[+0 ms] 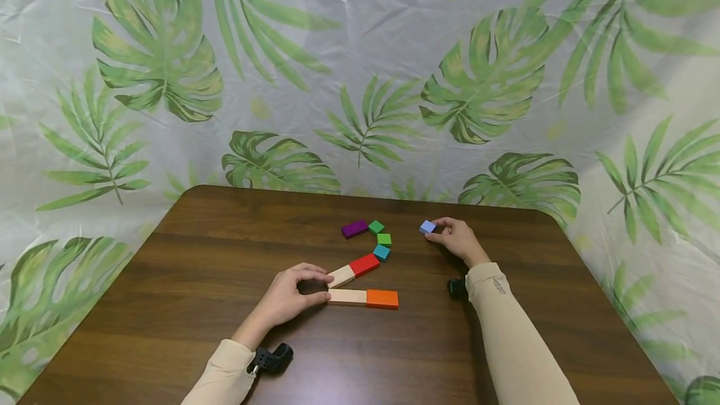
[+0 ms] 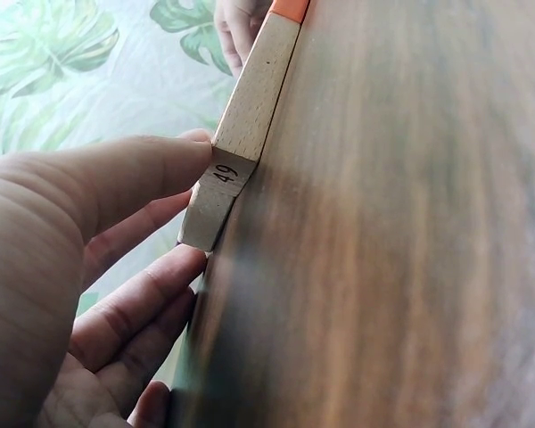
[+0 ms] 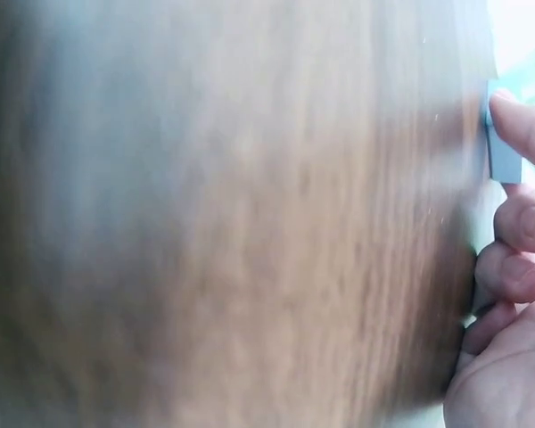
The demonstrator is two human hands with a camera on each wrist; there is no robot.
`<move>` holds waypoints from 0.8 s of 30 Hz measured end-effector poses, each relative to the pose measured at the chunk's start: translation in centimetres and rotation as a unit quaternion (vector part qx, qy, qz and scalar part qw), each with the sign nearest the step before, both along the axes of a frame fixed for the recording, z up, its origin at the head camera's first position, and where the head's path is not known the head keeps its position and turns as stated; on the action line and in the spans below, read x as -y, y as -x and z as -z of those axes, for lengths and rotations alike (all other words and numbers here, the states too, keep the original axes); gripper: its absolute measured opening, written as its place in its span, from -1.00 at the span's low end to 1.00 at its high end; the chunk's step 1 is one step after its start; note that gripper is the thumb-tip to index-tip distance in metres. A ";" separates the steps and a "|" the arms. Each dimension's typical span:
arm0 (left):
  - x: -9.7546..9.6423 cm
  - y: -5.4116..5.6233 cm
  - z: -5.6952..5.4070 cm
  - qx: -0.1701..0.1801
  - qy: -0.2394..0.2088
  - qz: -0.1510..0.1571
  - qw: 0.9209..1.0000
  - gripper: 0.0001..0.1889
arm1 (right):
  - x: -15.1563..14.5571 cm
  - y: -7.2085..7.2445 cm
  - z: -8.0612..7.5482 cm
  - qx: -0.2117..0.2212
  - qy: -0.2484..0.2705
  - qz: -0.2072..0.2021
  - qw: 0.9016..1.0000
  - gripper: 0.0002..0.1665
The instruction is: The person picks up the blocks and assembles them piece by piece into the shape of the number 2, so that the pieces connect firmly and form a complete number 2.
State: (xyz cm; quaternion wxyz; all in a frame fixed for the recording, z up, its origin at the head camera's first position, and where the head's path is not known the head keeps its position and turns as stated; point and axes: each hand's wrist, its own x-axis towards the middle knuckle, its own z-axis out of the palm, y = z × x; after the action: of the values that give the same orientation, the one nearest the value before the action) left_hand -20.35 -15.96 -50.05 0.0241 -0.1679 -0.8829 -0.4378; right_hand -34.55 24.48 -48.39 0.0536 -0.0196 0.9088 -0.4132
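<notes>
My left hand (image 1: pixel 288 295) has its thumb and a finger around the left ends of two plain wooden blocks, the front one (image 1: pixel 347 296) and the one behind it (image 1: pixel 340 276). In the left wrist view the front block's end (image 2: pixel 223 171) bears the number 49. An orange block (image 1: pixel 382 299) continues the front block, a red block (image 1: pixel 364 265) the rear one. From the red block, a teal block (image 1: pixel 382 252), two green blocks (image 1: pixel 384 239) and a purple block (image 1: pixel 355 229) curve away. To their right, my right hand (image 1: pixel 458 239) pinches a small light blue block (image 1: pixel 427 227) between thumb and finger.
All of this lies on a dark brown wooden table (image 1: pixel 214 249). A hanging cloth with green leaves (image 1: pixel 365 124) stands behind the table's far edge and along its sides. Black wrist cameras (image 1: pixel 272 360) sit under both forearms, close to the tabletop.
</notes>
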 end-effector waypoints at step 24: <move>0.1 0.0 0.0 0.000 -0.002 0.005 1.000 -0.72 | 0.0 0.0 -0.4 -0.010 -0.005 -0.038 0.999 -0.38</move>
State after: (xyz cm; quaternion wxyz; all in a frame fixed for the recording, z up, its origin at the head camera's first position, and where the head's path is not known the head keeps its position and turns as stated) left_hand -20.34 -16.10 -50.07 0.0222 -0.1718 -0.8812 -0.4399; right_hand -34.51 24.50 -48.01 0.0605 -0.0583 0.9100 -0.4061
